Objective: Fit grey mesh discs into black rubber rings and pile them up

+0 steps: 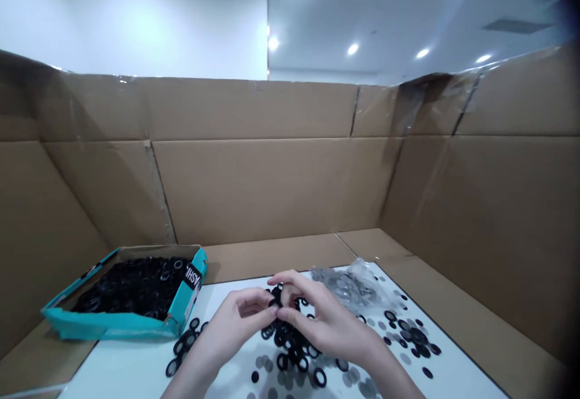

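My left hand (242,320) and my right hand (317,317) meet over a heap of black rings (290,338) on a white board. Between the fingertips of both hands is a small black ring (273,304), pinched on either side; its details are partly covered by the fingers. Loose grey translucent discs (290,378) lie in front of the heap. To the left of my left hand, a short row of black rings (183,344) rests on the board.
At the left stands a teal box (109,325) filled with black rings. A clear plastic bag (351,284) of grey discs lies behind my right hand. More black pieces (417,335) are scattered at the right. Cardboard walls (272,187) enclose the white board (136,366).
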### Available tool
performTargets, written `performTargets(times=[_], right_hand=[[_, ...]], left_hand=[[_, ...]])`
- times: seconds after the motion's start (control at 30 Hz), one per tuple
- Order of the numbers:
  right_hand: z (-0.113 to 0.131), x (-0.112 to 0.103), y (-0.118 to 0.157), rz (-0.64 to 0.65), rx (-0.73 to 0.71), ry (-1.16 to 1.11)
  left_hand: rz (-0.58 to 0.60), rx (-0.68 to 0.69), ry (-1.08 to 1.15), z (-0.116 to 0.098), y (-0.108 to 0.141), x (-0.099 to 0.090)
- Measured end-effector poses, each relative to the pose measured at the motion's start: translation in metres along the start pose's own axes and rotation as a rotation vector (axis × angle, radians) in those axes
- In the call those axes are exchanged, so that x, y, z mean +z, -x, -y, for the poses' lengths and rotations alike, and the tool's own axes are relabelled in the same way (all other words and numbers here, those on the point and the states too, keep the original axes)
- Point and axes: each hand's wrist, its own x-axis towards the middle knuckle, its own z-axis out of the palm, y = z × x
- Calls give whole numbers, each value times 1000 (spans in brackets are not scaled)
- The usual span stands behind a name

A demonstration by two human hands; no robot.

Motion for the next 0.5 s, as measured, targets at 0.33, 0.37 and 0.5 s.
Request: performTargets(times=[0.33,0.37,0.5], right_hand=[[5,-3,3,66,-10,-110],[5,-4,3,72,-20,-112],[6,-7,3,115,-46,-43]], left_hand=[[-30,67,-159,-5,6,2],[13,34,-114,-5,6,2],[113,4,72,1,3,-4]])
